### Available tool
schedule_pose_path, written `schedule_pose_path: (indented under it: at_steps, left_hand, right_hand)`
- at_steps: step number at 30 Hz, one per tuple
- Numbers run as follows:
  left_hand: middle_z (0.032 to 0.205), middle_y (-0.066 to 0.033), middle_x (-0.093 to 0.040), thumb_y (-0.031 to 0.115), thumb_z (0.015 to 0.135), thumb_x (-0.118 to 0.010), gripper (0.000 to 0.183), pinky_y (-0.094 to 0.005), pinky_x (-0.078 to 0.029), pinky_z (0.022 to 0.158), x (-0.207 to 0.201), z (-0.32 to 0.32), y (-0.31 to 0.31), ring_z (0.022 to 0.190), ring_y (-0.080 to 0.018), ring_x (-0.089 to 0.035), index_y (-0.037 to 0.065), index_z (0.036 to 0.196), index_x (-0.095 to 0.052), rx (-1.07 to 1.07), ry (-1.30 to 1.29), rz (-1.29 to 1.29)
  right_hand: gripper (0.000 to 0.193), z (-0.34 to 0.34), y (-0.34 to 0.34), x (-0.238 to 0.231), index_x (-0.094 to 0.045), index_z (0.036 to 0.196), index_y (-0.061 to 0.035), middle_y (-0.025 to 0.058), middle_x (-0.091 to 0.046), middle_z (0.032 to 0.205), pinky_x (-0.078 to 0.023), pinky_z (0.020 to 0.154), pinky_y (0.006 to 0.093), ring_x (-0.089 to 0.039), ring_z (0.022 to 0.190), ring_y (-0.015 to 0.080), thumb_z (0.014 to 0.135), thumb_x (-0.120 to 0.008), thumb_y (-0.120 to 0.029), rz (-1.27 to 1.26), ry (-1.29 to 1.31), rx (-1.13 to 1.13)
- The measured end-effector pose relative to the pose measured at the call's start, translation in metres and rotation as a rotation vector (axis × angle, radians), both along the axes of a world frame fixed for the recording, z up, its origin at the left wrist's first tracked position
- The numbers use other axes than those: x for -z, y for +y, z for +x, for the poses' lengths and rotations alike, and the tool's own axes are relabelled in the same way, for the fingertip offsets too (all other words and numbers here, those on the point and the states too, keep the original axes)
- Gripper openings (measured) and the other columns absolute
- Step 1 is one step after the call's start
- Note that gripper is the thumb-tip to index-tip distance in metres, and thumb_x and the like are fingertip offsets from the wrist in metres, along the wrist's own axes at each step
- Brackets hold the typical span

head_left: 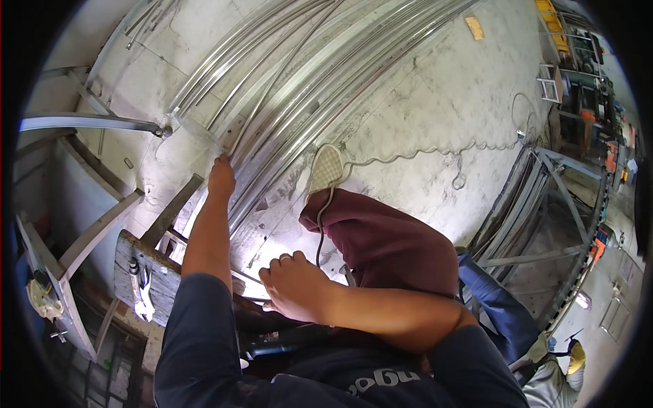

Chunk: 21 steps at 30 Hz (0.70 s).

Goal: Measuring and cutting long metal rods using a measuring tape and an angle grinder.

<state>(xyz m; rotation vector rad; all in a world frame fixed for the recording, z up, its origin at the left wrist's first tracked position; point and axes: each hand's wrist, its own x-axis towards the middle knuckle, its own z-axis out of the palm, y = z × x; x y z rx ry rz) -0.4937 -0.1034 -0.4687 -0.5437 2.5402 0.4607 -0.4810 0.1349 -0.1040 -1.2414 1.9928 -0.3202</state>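
My left arm stretches forward, and my left hand (222,178) is closed around the near end of a thin metal rod (277,83). Under and beside that rod, long shiny metal tubes (309,102) lie in a bundle across the floor. My right hand (297,285) is close to my lap, its fingers curled in. Whatever it may grip is hidden beneath the palm. A grey cable (325,212) runs over my maroon trouser leg and passes down behind this hand. My foot in a checkered shoe (328,166) rests beside the tubes.
At left, a wooden board (163,292) carries an adjustable wrench (143,299) near metal frame legs (102,228). The cable's coiled part (422,151) crosses the floor to a metal rack (544,255) of bars at right. Another person (561,381) is at lower right.
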Motion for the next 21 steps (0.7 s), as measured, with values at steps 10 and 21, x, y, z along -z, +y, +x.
schedule_pose_path:
  at_steps: [10, 21]
  left_hand:
    - [0.132, -0.0312, -0.055, 0.007, 0.082, -0.064, 0.056, -0.0496, -0.051, 0.102, -0.027, 0.011, 0.000, 0.117, -0.0463, -0.061, -0.004, 0.135, -0.051, 0.010, -0.134, 0.081]
    - [0.115, -0.0116, -0.066, 0.018, 0.100, -0.058, 0.021, -0.0459, -0.050, 0.095, 0.017, 0.025, 0.006, 0.109, -0.0301, -0.068, 0.009, 0.119, -0.061, 0.084, -0.051, -0.300]
  right_hand:
    - [0.046, 0.010, 0.005, -0.003, -0.064, 0.104, -0.0018, 0.0105, -0.067, 0.090, -0.046, 0.073, 0.0407, -0.065, 0.086, 0.0251, 0.087, -0.074, -0.044, -0.007, -0.030, -0.029]
    - [0.029, 0.021, 0.016, 0.014, -0.069, 0.102, -0.0029, 0.0097, -0.068, 0.087, -0.043, 0.073, 0.0439, -0.065, 0.083, 0.0257, 0.093, -0.057, -0.028, -0.014, 0.060, 0.106]
